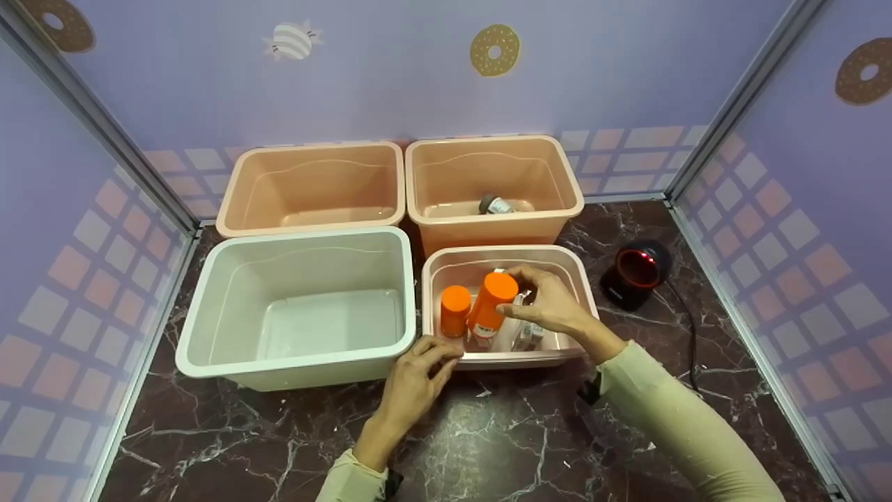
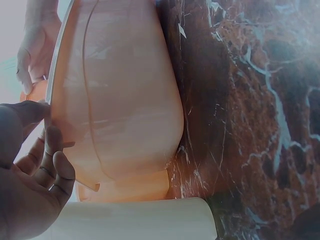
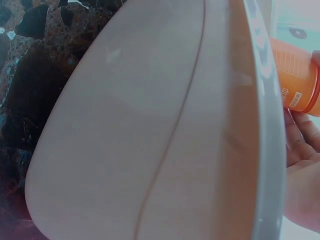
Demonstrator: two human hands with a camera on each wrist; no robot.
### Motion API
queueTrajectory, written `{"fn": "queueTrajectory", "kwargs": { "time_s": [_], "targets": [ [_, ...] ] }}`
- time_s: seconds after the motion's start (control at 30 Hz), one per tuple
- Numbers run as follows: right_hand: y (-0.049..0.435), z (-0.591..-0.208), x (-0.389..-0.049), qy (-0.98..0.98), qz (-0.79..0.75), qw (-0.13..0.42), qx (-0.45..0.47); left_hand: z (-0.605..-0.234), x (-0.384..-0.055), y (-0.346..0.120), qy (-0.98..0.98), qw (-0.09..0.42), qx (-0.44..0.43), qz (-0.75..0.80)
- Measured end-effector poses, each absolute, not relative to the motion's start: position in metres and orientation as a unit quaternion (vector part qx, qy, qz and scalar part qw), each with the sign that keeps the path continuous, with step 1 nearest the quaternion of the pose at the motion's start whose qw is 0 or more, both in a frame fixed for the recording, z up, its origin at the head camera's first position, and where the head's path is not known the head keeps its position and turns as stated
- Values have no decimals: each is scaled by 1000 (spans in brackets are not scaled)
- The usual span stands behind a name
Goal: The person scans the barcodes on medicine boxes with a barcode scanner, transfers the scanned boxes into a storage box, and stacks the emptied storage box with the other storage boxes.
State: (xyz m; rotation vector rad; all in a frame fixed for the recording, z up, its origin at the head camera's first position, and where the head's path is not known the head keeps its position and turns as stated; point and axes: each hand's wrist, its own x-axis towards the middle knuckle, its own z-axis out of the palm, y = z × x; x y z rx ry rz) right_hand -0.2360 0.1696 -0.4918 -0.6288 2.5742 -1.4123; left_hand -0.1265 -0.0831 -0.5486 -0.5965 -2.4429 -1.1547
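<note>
In the head view my right hand (image 1: 550, 305) is inside the small pale pink bin (image 1: 512, 359), gripping a tall orange bottle (image 1: 486, 317) near its cap. The bottle leans, its cap up and toward me. In the right wrist view, printing and a barcode show on the orange bottle (image 3: 294, 75) beyond the bin's wall. My left hand (image 1: 411, 382) holds the bin's near left corner; in the left wrist view its thumb lies over the rim with the fingers curled outside. A shorter orange bottle (image 1: 456, 312) stands left of the held one, and clear plastic packages (image 1: 527, 336) lie to its right.
Left of the small bin stands a large whitish bin (image 1: 296, 366). Behind are two peach bins, the left one (image 1: 313, 155) and the right one (image 1: 488, 148), which contains a small dark-capped bottle (image 1: 496, 205). A black scanner-like device (image 1: 637, 273) with a red light stands right, its cable trailing.
</note>
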Motion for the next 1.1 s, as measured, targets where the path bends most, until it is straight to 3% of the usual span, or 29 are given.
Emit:
{"fn": "queueTrajectory", "kwargs": {
  "time_s": [0.43,1.1],
  "targets": [
    [183,-491,-239,855,-487,27,-176,-549,-126,-83,-870,189,-211,-403],
    [208,-475,-234,848,-512,17,-137,-549,-126,-83,-870,184,-211,-405]
  ]
}}
